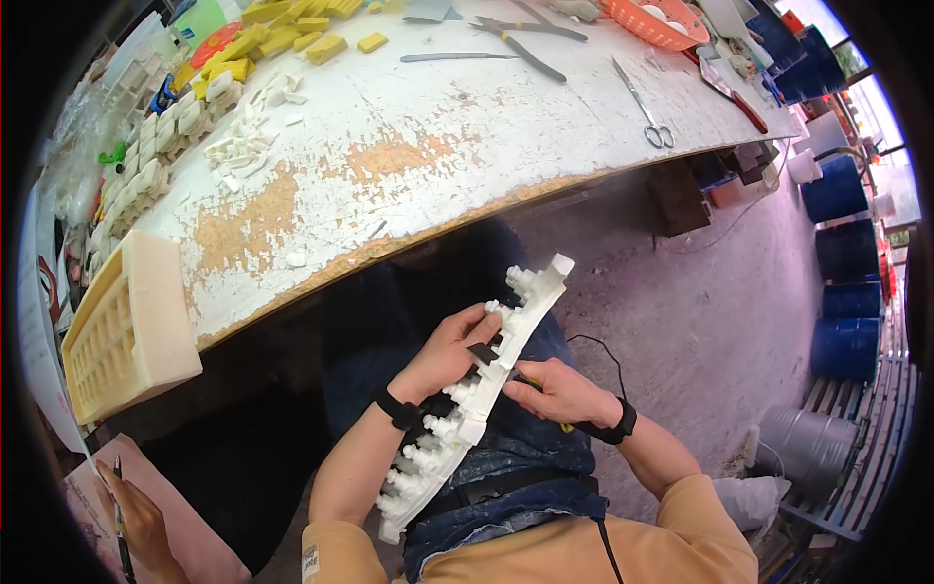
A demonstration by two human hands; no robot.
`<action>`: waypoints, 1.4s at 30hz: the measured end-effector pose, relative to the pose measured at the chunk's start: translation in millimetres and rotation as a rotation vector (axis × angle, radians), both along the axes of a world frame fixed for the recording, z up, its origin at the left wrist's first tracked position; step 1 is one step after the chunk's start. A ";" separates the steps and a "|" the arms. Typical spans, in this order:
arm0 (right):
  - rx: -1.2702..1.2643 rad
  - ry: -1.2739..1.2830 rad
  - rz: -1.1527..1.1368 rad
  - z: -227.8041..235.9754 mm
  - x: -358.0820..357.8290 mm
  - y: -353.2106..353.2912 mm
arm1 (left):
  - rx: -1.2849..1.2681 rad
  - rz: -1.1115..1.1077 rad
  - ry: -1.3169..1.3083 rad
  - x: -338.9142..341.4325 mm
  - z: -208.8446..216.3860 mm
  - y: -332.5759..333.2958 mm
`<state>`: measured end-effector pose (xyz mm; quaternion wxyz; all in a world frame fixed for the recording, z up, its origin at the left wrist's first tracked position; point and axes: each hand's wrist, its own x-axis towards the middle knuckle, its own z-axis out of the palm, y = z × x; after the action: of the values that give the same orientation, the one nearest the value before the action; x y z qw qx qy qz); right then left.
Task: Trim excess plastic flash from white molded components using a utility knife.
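A long white cast strip (523, 326) with a row of small knobby shapes along one side lies slantwise over my lap. My left hand (449, 352) grips it near the middle, thumb and fingers on the knobby side. My right hand (562, 397) is closed round a knife with a black and yellow handle (568, 427), on the strip's smooth side. The knife's dark blade (482, 352) shows beside my left fingers, at the knobby side. My right fingers hide much of the handle.
The worn white table (486, 156) carries pliers (525, 54), scissors (654, 122), a red-handled knife (744, 109), an orange basket (657, 24), yellow blocks (282, 29) and white scraps (243, 141). A cream mould (146, 331) stands left. Another person's hand (141, 521) holds a thin tool.
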<state>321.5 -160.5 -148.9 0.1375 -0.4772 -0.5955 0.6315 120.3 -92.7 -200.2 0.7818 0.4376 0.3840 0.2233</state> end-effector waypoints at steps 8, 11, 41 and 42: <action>0.070 -0.015 0.047 6.8 -7.9 -4.0 | 0.049 0.042 -0.018 1.8 3.6 2.8; 0.040 -0.057 0.092 4.1 -11.3 -0.8 | 0.060 0.025 0.024 -6.7 5.2 4.0; -0.275 0.060 -0.002 -2.2 0.0 -33.7 | 0.089 0.027 0.028 19.7 -14.5 -16.8; -0.238 0.048 0.050 0.6 -4.5 -28.8 | 0.120 0.023 0.076 14.3 -22.1 -15.3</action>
<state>317.0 -189.3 -148.4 0.0786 -0.4599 -0.5247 0.7120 134.6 -108.0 -222.3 0.7365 0.4872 0.4044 0.2381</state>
